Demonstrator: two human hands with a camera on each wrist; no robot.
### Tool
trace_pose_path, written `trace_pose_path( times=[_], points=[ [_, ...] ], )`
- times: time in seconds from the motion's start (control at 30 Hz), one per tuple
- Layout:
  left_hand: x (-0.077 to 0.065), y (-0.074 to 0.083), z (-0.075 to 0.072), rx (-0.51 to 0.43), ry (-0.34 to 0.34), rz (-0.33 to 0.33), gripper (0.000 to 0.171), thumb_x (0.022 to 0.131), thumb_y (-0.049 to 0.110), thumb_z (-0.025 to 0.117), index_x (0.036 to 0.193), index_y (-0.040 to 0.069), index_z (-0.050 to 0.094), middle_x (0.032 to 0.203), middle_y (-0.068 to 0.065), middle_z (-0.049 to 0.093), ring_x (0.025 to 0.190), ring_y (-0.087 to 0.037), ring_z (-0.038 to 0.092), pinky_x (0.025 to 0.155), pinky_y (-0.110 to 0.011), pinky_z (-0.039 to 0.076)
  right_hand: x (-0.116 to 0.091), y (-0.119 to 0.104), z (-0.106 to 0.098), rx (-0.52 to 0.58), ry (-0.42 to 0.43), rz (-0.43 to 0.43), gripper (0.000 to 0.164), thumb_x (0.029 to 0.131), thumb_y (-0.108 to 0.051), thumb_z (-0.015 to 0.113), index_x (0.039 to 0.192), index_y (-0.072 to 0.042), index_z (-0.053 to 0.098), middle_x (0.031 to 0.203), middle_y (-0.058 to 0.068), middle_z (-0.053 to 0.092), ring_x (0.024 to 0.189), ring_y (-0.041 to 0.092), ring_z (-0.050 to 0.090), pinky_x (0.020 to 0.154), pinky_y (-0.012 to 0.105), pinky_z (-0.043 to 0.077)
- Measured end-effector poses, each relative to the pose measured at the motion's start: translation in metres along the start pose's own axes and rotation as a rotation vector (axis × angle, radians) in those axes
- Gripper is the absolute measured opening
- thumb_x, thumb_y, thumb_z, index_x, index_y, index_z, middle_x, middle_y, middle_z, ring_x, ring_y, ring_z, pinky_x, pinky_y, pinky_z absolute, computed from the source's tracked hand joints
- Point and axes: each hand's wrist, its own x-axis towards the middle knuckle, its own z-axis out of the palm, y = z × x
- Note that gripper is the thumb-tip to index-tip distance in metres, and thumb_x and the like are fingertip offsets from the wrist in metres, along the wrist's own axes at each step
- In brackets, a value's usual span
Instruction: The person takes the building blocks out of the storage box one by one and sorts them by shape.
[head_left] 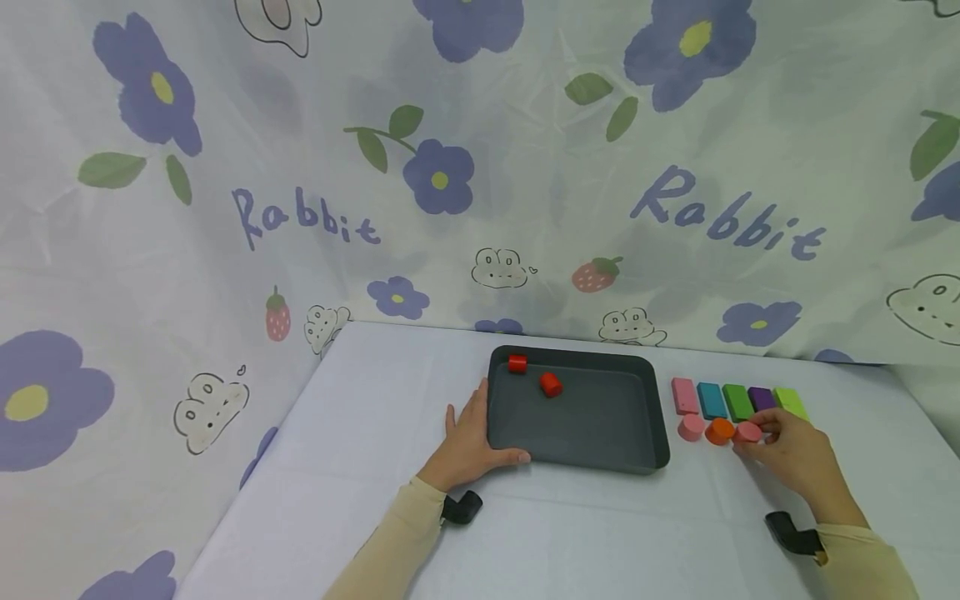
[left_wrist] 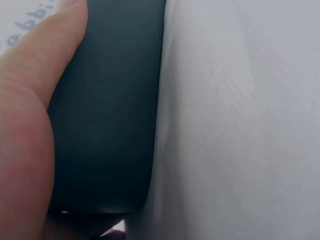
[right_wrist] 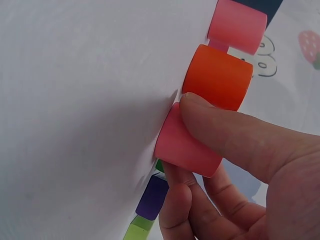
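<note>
My left hand (head_left: 467,442) rests against the near left corner of a dark grey tray (head_left: 577,461). Its fingers lie along the left side and the thumb along the front wall, which fills much of the left wrist view. Two red cylinders (head_left: 551,384) lie inside the tray at the far left. To the right of the tray, my right hand (head_left: 798,454) pinches a pink cylinder (right_wrist: 187,142) between thumb and fingers. This cylinder stands at the right end of a short row, beside an orange cylinder (right_wrist: 218,77) and another pink cylinder (right_wrist: 238,26).
Behind the cylinders runs a row of blocks: pink (head_left: 685,396), blue (head_left: 712,401), green (head_left: 738,402), purple (head_left: 762,398) and lime (head_left: 791,402). A white cloth (head_left: 360,400) covers the table. A printed curtain (head_left: 525,208) hangs behind it.
</note>
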Motion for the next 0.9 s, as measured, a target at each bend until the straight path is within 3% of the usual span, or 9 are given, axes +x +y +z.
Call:
trace_pose_path(
  times=[0.37, 0.63, 0.9],
  points=[
    [0.0, 0.0, 0.0, -0.006, 0.002, 0.009, 0.134, 0.073, 0.064, 0.081, 0.162, 0.006, -0.001, 0.167, -0.012, 0.015, 0.153, -0.028, 0.018, 0.117, -0.064, -0.006, -0.005, -0.005, -0.007, -0.005, -0.011, 0.036, 0.067, 0.083, -0.032, 0.083, 0.125, 0.012, 0.054, 0.111, 0.032, 0.06, 0.099, 0.044, 0.051, 0.07, 0.045, 0.052],
    [0.0, 0.0, -0.001, -0.011, 0.0, 0.008, 0.135, 0.073, 0.065, 0.081, 0.162, 0.007, -0.002, 0.167, -0.012, 0.016, 0.153, -0.028, 0.018, 0.117, -0.064, -0.007, -0.01, -0.011, -0.015, 0.014, 0.011, 0.025, 0.067, 0.085, -0.035, 0.081, 0.126, 0.011, 0.055, 0.11, 0.03, 0.059, 0.099, 0.043, 0.049, 0.061, 0.03, 0.046],
    [0.001, -0.002, 0.001, -0.004, 0.006, 0.006, 0.135, 0.073, 0.066, 0.08, 0.162, 0.008, -0.003, 0.167, -0.009, 0.016, 0.153, -0.026, 0.018, 0.118, -0.063, -0.006, -0.014, -0.019, -0.013, 0.039, 0.064, -0.043, 0.065, 0.088, -0.038, 0.078, 0.128, 0.01, 0.055, 0.11, 0.03, 0.061, 0.098, 0.041, 0.053, 0.06, 0.029, 0.047]
  ],
)
